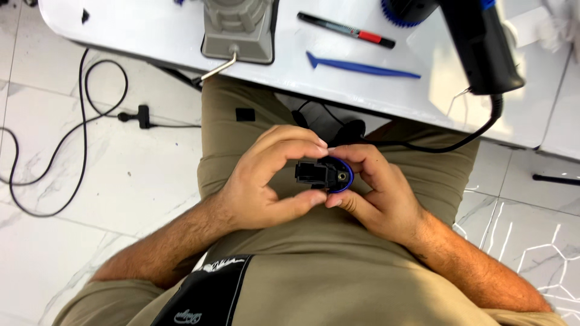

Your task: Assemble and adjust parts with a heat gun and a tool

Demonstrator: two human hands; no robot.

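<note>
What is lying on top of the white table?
On the white table lie a marker, a blue pry tool, a grey base and a black tool. The frame edge cuts off the rest.

Matt black plastic part (314, 173); glossy white table (151, 30).

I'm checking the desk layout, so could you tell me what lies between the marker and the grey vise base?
In the head view, nothing: only bare white table separates the marker from the grey vise base.

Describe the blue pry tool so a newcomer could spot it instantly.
Start at the white table above the person's lap. Below the black-and-red marker lies the blue plastic pry tool: long, thin, tapering rightwards, the only flat all-blue strip there.
</note>
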